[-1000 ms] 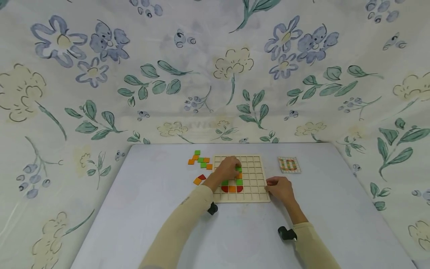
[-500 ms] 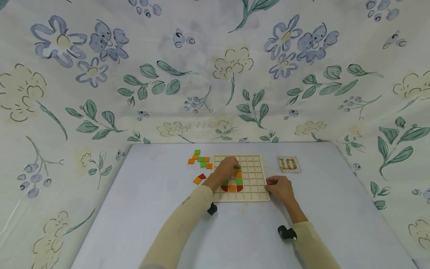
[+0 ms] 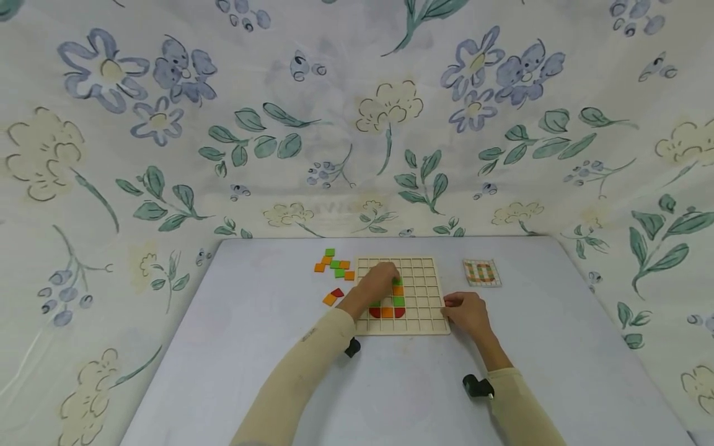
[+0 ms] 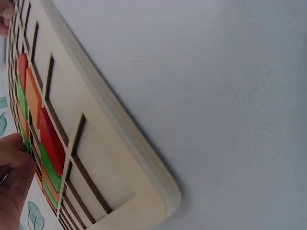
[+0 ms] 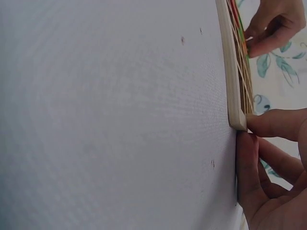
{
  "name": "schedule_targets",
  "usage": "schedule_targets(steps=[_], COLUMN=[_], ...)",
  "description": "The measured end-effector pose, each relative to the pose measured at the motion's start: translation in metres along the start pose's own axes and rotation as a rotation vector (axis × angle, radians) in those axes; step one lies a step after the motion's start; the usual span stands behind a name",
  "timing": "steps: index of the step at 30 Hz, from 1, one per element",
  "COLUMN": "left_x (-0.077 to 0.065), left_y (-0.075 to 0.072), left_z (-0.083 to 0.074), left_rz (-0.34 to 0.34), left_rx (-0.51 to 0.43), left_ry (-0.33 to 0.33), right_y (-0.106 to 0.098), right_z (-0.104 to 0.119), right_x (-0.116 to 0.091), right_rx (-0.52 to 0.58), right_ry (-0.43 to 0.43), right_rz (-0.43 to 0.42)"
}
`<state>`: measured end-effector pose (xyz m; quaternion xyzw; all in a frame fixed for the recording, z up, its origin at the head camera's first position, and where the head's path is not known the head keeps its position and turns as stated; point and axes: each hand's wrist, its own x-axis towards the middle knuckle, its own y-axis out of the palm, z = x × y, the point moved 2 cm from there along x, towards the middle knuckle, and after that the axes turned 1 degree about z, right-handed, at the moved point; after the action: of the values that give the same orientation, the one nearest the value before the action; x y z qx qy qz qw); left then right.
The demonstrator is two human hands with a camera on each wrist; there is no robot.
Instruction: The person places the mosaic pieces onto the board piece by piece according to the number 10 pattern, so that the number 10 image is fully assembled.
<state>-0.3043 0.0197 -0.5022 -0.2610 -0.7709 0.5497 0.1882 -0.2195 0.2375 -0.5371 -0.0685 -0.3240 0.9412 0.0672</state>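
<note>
A square wooden grid board [image 3: 424, 326] lies on the table, with red, orange and green tiles set in its left half. Over these tiles my left hand [image 3: 378, 282] reaches, its finger and thumb pinching a green tile [image 3: 398, 281] in the column below the fingertips. The left wrist view shows this hand [image 4: 15, 167] at the row of tiles, partly cut off by the frame. My right hand [image 3: 467, 311] grips the board's right edge; in the right wrist view one digit presses on top of the corner [image 5: 236, 117] and another sits against its side.
Loose green and orange tiles [image 3: 334, 264] lie scattered left of the board. Nearer the left forearm are a red tile [image 3: 337, 292] and an orange tile [image 3: 330, 300]. A small pattern card [image 3: 482, 272] lies to the right. Floral fabric [image 3: 357, 179] rises behind the table.
Both hands stay almost in place over the second. The left fingers remain at the same green tile and the right hand at the board's edge; the head view shifts slightly.
</note>
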Motion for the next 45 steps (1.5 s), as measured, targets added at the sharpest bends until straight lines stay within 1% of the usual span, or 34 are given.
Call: schedule_targets(steps=[1,3,7,9,12,15,16,19,24,28,30,34,37,41,45], left_x=[-0.001,-0.005,-0.012,-0.016,-0.024,-0.037,-0.040,-0.050,-0.064,-0.071,-0.073,-0.074,-0.072,-0.071,-0.070], left_y=[-0.001,-0.006,-0.023,-0.032,-0.040,-0.042,-0.042,-0.045,-0.048,-0.046,-0.043,-0.038,-0.037,-0.037,-0.035], left_z=[0.001,0.003,0.010,0.015,0.024,0.034,0.037,0.045,0.054,0.062,0.066,0.076,0.083,0.089,0.093], left_rz=[-0.001,-0.010,-0.049,-0.048,0.001,0.078,0.100,0.148,0.196,0.233,0.247,0.242,0.198,0.143,0.102], left_rx=[-0.028,-0.064,-0.063,-0.048,-0.013,0.039,0.056,0.102,0.122,0.187,0.205,0.155,0.129,0.139,0.178], left_ry=[-0.013,-0.015,0.036,0.054,0.072,0.073,0.067,0.016,-0.070,-0.129,-0.138,-0.153,-0.173,-0.225,-0.272], right_y=[0.000,0.001,0.001,0.002,0.001,0.000,0.000,-0.002,-0.002,0.000,0.000,0.001,0.001,0.001,0.000], right_z=[0.000,0.000,0.001,0.000,0.000,0.000,0.000,0.000,-0.001,-0.003,-0.003,-0.003,-0.002,-0.002,-0.002], right_x=[0.000,0.000,0.000,0.001,0.000,0.000,0.000,0.001,0.001,0.001,0.001,0.001,0.001,0.000,-0.002], right_rx=[-0.001,-0.002,-0.002,-0.005,-0.013,-0.018,-0.017,-0.011,-0.012,-0.010,-0.006,0.002,0.009,0.016,0.023], right_ry=[0.001,0.003,0.000,-0.009,-0.014,-0.019,-0.020,-0.022,-0.012,-0.015,-0.014,-0.006,-0.011,-0.026,-0.042], right_rz=[0.003,0.008,0.011,0.008,0.006,0.006,0.006,0.004,0.005,0.005,0.005,0.006,0.002,0.001,-0.005])
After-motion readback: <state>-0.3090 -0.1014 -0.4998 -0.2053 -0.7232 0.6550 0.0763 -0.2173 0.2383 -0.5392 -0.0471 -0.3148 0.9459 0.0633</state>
